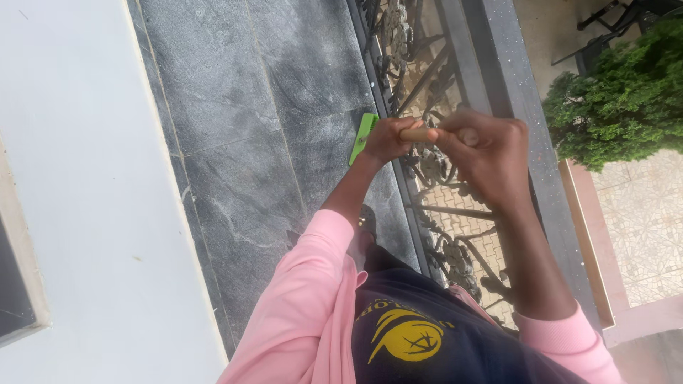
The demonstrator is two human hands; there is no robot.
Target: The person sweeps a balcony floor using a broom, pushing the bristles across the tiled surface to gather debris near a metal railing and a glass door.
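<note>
Fingers of both hands are curled tight around a wooden handle (418, 134), and that is all I get from the head view, the only one I have. From where I sit watching, the left hand (388, 139) grips the handle lower down, closer to the green broom head (362, 138), with its knuckles toward the camera. The right hand (485, 153) wraps the upper end of the same handle, fist closed, thumb side toward the left hand; the two hands sit just beside each other with a short bare piece of wood showing between them.

I see the broom head as a flat bright green bar, tilted, down over the grey stone floor (249, 128), just beside the foot of the black wrought-iron railing (420, 78). I cannot tell whether its bristles touch the floor, since the hands hide most of it.

Both arms wear pink sleeves (306, 284) over a dark apron with a yellow emblem (409, 334). A white wall (85, 178) runs along the left edge. Beyond the railing, well below, lie a paved yard (647, 227) and a green shrub (626, 99).
</note>
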